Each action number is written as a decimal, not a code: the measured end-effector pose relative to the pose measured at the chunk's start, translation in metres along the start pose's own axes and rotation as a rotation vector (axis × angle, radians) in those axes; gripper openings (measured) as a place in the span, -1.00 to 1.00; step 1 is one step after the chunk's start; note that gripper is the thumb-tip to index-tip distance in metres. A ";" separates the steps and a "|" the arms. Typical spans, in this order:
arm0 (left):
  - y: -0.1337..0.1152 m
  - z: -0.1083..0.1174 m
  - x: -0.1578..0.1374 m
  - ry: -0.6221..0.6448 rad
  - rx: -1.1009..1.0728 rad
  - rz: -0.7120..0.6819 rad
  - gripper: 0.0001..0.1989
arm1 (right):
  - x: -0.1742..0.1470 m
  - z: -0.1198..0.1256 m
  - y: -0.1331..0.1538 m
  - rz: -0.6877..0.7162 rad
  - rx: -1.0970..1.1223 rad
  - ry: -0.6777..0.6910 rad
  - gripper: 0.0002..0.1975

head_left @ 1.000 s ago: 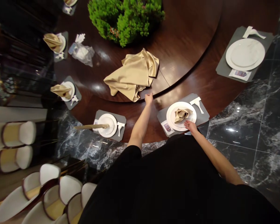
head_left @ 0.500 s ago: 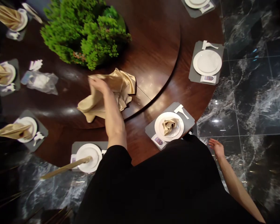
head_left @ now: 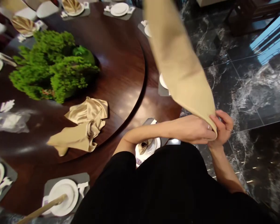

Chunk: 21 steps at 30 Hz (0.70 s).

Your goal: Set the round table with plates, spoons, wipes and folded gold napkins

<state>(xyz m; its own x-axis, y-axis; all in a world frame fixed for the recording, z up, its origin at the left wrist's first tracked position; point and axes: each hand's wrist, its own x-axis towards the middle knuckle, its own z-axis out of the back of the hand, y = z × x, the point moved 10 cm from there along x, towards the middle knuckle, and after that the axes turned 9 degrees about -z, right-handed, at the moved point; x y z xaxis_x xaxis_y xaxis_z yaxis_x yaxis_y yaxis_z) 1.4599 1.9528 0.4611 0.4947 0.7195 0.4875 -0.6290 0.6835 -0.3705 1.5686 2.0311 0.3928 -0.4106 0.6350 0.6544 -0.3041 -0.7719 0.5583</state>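
Observation:
A gold cloth napkin [head_left: 182, 59] swings upward, spread out and slightly blurred, over the table edge at the right. Its lower edge is pinched by my left hand [head_left: 193, 128], which reaches across my body. My right hand [head_left: 221, 127] grips the same edge beside it, the two hands touching or nearly so. More gold napkins [head_left: 84, 124] lie crumpled in a heap on the turntable. Partly behind my left forearm, a rolled gold napkin [head_left: 143, 147] sits on a white plate [head_left: 154, 147].
A green plant centrepiece [head_left: 58, 68] stands on the dark wooden turntable [head_left: 121, 81]. Near it lies a clear plastic bag [head_left: 12, 121]. Plates on grey mats ring the table; a rolled napkin [head_left: 44, 208] juts from one plate [head_left: 71, 196]. Dark marble floor [head_left: 254, 90] lies to the right.
My left hand has come away from the turntable heap to the right with one napkin. My right hand has joined it on the cloth's edge. The view has shifted right.

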 end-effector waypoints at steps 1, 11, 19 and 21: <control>-0.006 -0.006 0.017 0.053 -0.028 -0.072 -0.72 | 0.013 0.021 -0.009 0.030 -0.013 -0.038 -0.72; 0.115 0.075 0.006 -0.456 0.334 0.624 -0.71 | 0.143 0.089 -0.171 0.006 -0.200 0.324 -0.27; 0.129 0.150 -0.152 -0.850 0.851 1.117 -0.84 | 0.340 -0.085 -0.178 0.317 0.004 0.700 -0.30; 0.130 0.184 -0.190 -0.946 0.973 1.186 -0.93 | 0.399 -0.158 -0.140 0.403 0.119 0.748 -0.43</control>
<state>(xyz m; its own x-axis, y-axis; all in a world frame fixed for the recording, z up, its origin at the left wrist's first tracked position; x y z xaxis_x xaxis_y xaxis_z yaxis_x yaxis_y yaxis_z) 1.1735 1.8823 0.4652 -0.6882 0.1759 0.7038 -0.6187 -0.6490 -0.4428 1.3117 2.3881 0.4957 -0.9395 0.0937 0.3294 0.0618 -0.8997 0.4321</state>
